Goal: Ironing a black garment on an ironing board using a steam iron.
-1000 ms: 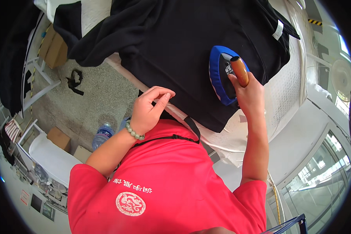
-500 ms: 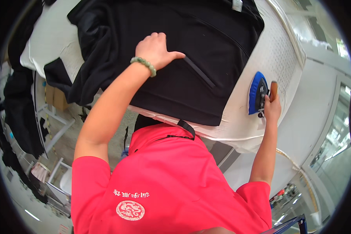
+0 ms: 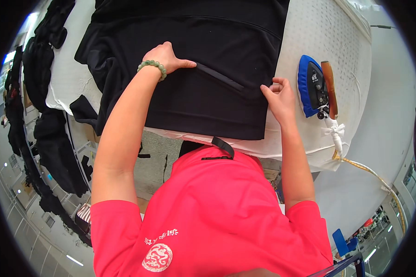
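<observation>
A black garment [image 3: 217, 111] lies spread on a white-covered pressing table, with a slanted pocket strip [image 3: 219, 77] near its middle. On the garment rests my left hand [image 3: 167, 59], thumb stretched out to the upper left end of the strip. A green bead bracelet [image 3: 156, 66] circles that wrist. My right hand [image 3: 282, 99] is at the garment's right edge, its thumb tip at the fabric and its fingers bent but apart from the thumb. To its right stands an iron [image 3: 315, 85] with a blue cover and wooden handle; neither hand touches it.
The white table cover [image 3: 326, 32] shows a dotted pattern on the right. A wrapped cord [image 3: 365, 167] runs from the iron off the table's right side. Dark garments [image 3: 55, 147] hang at the left. Bunched black fabric [image 3: 94, 81] lies on the table's left part.
My right hand has let go of the iron, leaving it on the table, and has moved left to the garment's edge. My left hand stays by the pocket strip; the view has shifted.
</observation>
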A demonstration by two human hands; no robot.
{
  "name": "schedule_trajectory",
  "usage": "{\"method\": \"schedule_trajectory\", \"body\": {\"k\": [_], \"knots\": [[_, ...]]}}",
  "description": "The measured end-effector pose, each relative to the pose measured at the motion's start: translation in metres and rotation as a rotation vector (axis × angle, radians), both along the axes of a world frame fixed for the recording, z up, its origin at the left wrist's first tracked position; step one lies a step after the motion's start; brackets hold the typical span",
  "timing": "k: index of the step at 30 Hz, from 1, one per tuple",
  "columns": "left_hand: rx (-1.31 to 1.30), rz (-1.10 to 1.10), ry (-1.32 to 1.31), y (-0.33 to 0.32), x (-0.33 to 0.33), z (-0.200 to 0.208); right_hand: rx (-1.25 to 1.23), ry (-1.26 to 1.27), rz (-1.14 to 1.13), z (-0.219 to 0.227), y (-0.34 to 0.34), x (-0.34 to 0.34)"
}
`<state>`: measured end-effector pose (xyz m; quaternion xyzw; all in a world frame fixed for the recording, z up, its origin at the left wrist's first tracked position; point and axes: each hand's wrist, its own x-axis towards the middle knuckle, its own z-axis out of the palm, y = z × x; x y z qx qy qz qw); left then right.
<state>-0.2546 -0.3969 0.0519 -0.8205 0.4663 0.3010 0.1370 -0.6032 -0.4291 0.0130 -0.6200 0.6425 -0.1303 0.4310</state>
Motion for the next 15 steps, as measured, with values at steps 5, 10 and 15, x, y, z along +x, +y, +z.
{"method": "schedule_trajectory", "body": {"k": [5, 10, 15], "knots": [[-0.031, 0.005, -0.036, 0.004, -0.004, -0.004, 0.524, -0.234, 0.098, 0.013, -0.008, 0.004], [-0.002, 0.04, -0.006, 0.0, 0.002, -0.003, 0.306, -0.226, 0.136, -0.016, -0.004, 0.001], [-0.011, 0.041, 0.005, 0.001, -0.001, -0.004, 0.387, -0.338, 0.158, 0.001, 0.003, 0.031]]}}
